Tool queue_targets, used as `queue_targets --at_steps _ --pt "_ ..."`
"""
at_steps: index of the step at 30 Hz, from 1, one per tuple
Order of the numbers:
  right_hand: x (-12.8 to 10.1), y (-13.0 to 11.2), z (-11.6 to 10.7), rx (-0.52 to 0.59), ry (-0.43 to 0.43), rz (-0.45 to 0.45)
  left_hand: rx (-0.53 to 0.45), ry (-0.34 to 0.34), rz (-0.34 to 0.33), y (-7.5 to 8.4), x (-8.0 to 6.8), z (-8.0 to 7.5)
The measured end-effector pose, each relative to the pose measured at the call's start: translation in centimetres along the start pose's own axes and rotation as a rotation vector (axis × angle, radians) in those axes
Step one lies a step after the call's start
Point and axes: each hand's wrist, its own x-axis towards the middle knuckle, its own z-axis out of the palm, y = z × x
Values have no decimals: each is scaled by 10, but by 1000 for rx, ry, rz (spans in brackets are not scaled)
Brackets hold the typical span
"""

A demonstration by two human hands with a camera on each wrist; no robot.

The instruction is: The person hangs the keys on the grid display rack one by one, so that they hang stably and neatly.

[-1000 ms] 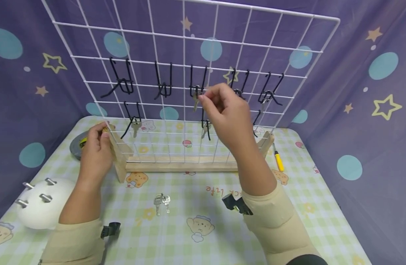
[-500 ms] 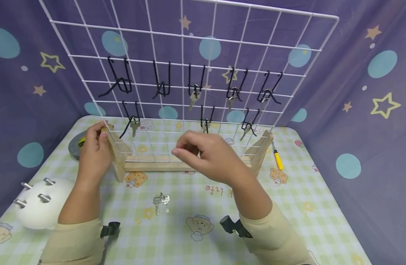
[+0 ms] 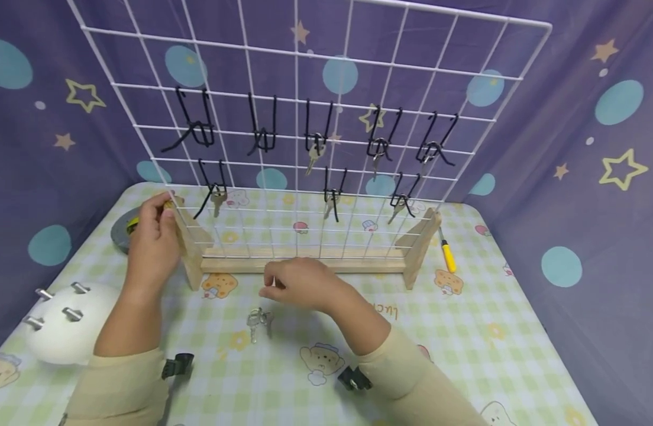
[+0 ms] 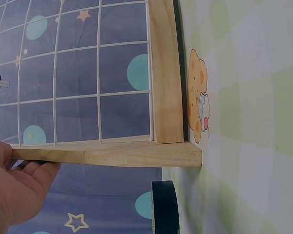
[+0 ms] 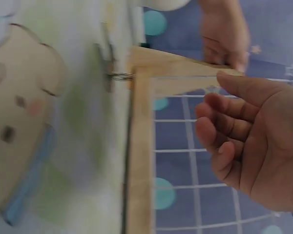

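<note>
My left hand grips the left wooden side piece of a white wire grid rack. In the left wrist view, the fingers of that hand curl round the upper end of the wood. My right hand hovers over the tablecloth in front of the rack, fingers loosely bent and holding nothing. Just below its fingertips lies a pair of keys on a ring. Black hooks hang on the grid in two rows, and several of them carry keys.
A white dome with metal pegs stands at the left. Behind the left hand sits a grey round object with a yellow-green part. A yellow-handled screwdriver lies beyond the rack's right side. Patterned purple curtain surrounds the table.
My right hand has let go of the key at the upper middle hook, which now hangs there. It has come down and left toward the keys on the table. The left hand stays put.
</note>
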Motion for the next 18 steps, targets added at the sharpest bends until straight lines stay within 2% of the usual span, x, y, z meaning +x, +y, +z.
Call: queue_targets --at_steps 9,18 --pt "23 -4 35 -119 -173 82 5 4 -5 -1 1 0" --pt "32 -14 48 -182 -220 110 -1 0 -4 -1 1 1"
